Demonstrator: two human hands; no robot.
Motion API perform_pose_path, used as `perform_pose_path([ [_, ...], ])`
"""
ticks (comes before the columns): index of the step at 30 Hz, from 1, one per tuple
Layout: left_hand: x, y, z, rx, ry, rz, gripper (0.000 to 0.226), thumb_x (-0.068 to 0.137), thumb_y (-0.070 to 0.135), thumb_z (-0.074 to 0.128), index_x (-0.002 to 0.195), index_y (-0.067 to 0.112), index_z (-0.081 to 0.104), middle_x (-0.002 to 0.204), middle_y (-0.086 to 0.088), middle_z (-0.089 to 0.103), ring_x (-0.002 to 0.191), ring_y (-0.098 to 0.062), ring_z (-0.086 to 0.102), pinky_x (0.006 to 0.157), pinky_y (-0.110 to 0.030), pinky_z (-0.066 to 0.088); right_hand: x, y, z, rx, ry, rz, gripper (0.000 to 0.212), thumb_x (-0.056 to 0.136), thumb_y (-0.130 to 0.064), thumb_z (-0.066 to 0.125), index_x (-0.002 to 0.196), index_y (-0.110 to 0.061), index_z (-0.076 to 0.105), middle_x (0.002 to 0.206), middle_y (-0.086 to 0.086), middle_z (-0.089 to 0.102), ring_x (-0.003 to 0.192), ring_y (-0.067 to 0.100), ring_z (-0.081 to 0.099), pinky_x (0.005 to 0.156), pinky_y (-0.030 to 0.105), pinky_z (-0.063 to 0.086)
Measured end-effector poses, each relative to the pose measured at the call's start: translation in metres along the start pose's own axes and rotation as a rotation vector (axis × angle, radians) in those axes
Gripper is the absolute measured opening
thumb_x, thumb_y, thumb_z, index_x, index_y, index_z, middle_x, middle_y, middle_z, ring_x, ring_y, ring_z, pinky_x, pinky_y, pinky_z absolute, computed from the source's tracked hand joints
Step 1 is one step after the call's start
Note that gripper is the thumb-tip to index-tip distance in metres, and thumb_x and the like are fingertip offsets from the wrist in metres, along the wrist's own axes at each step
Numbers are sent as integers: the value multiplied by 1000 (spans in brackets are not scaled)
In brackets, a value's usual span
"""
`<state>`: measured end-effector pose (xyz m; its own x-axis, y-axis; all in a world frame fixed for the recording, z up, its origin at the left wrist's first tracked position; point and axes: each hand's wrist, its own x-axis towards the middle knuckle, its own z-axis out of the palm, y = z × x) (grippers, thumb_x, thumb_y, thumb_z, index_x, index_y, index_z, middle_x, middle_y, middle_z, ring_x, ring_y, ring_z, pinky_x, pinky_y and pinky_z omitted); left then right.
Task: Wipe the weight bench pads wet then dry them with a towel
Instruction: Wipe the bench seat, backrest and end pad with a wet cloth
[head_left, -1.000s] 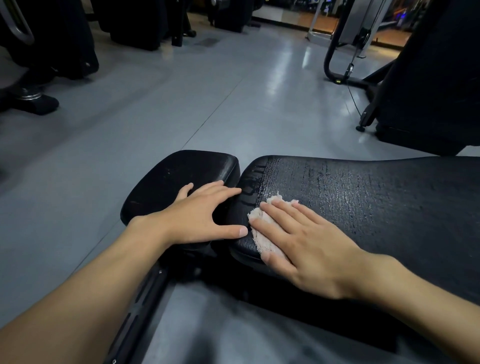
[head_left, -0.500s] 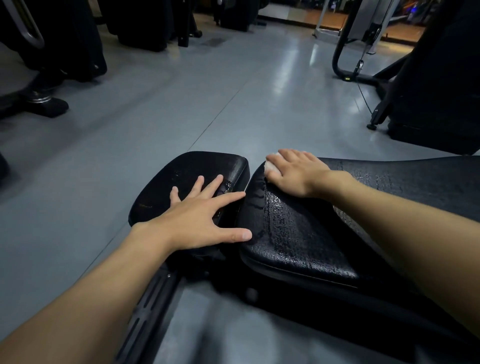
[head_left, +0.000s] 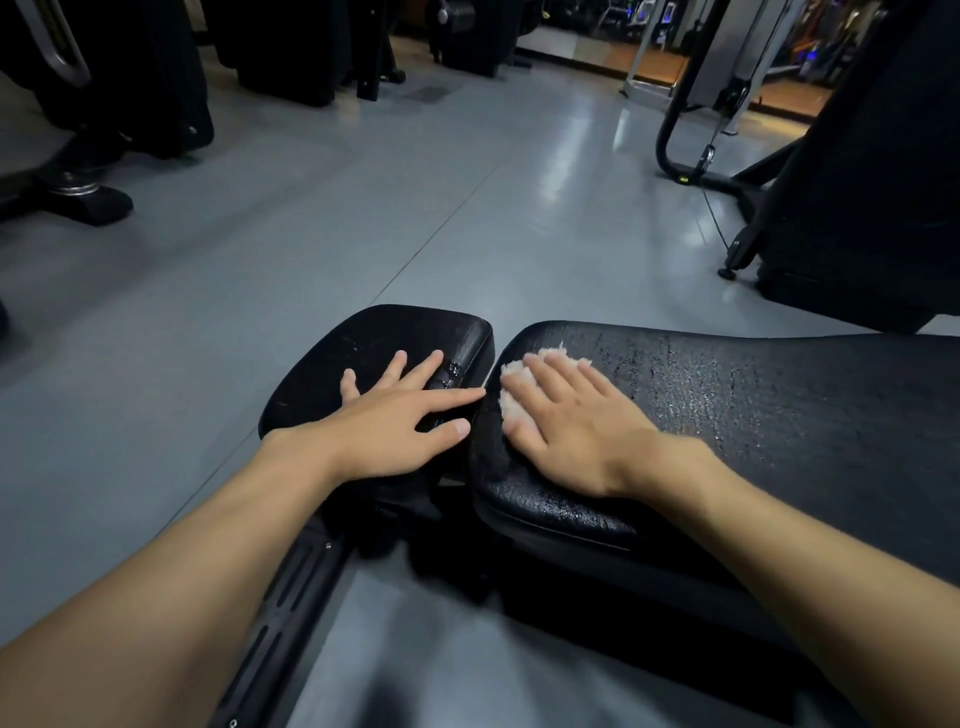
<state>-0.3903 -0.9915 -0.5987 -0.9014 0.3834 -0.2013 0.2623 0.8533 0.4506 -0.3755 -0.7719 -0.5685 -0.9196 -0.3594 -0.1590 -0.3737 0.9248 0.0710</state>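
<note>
A black weight bench has a small seat pad (head_left: 374, 338) on the left and a long back pad (head_left: 753, 405) on the right, its surface glistening with wet streaks. My right hand (head_left: 571, 421) lies flat on the left end of the long pad, pressing a small white cloth (head_left: 514, 384) that shows past the fingertips. My left hand (head_left: 400, 426) rests flat on the seat pad, fingers spread, thumb reaching across the gap between the pads, holding nothing.
The bench's black frame rail (head_left: 280, 623) runs toward me under my left arm. Grey gym floor (head_left: 363, 218) stretches ahead. Dark machines stand at the far left (head_left: 104, 104) and right (head_left: 872, 182), with a cable station base (head_left: 691, 171) beyond.
My right hand swept the cloth from the near edge of the long pad to its far corner, then came back toward the middle of its left end. My left hand stayed on the seat pad.
</note>
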Motion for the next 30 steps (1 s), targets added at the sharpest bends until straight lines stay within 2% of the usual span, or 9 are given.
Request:
perform_pose_path([
  [3, 0, -2, 0, 1, -24, 10, 51, 92, 69, 42, 139, 71, 23, 165, 16, -12, 151, -17, -21, 114, -67, -14, -31, -12, 3, -35, 29, -55, 82, 85, -58, -5, 157, -25, 15, 166, 4, 14, 153, 23, 3, 124, 43, 4],
  [7, 1, -6, -2, -32, -53, 23, 70, 71, 89, 43, 136, 74, 23, 165, 17, -13, 150, -16, -23, 113, -66, -16, -60, -15, 13, -114, 157, -146, 62, 97, -49, 28, 148, -18, 43, 152, 11, 45, 144, 31, 36, 117, 48, 30],
  [9, 0, -6, -2, -46, -68, 27, 80, 60, 95, 42, 135, 75, 22, 164, 18, -13, 149, -14, -24, 113, -65, -17, -64, -11, 15, -99, 115, -187, 61, 98, -52, 26, 151, -23, 38, 157, 9, 38, 148, 29, 29, 120, 47, 23],
  [11, 0, -6, -3, -54, -76, 28, 84, 57, 94, 45, 136, 73, 24, 164, 18, -14, 149, -14, -25, 113, -65, -18, -61, -7, 9, -51, 49, -202, 66, 97, -56, 15, 156, -29, 25, 164, 5, 22, 153, 23, 12, 123, 40, 6],
  [13, 0, -6, -3, -56, -80, 32, 86, 56, 91, 49, 137, 72, 25, 164, 17, -14, 149, -14, -26, 113, -65, -19, -50, -4, 4, -43, 11, -175, 72, 91, -60, 3, 157, -33, 14, 167, 1, 9, 154, 18, 0, 124, 35, -4],
  [17, 1, -8, -3, -47, -87, 47, 87, 59, 87, 57, 138, 72, 23, 164, 16, -15, 148, -14, -27, 113, -66, -18, -4, 10, 2, 1, 28, -53, 81, 84, -63, -6, 155, -32, 16, 166, 3, 13, 153, 19, 4, 124, 40, 3],
  [22, 0, -9, 0, -58, -66, 48, 87, 59, 86, 59, 138, 71, 26, 164, 17, -14, 148, -12, -26, 114, -64, -19, 70, 41, -1, 40, 21, 96, 60, 99, -55, 17, 151, -28, 30, 160, 8, 27, 150, 24, 17, 122, 44, 11],
  [26, -3, -11, 3, -65, -40, 41, 84, 61, 86, 58, 138, 70, 28, 164, 19, -13, 148, -10, -25, 115, -59, -20, 97, 42, -4, 61, -21, 201, 60, 96, -54, 18, 149, -31, 34, 156, 7, 33, 146, 25, 24, 120, 44, 16],
  [30, -3, -12, 5, -73, -42, 55, 93, 52, 93, 54, 138, 67, 31, 164, 18, -13, 148, -10, -25, 115, -60, -20, 86, 30, -2, 13, -16, 190, 57, 98, -50, 17, 148, -32, 36, 155, 8, 32, 147, 27, 20, 120, 47, 13],
])
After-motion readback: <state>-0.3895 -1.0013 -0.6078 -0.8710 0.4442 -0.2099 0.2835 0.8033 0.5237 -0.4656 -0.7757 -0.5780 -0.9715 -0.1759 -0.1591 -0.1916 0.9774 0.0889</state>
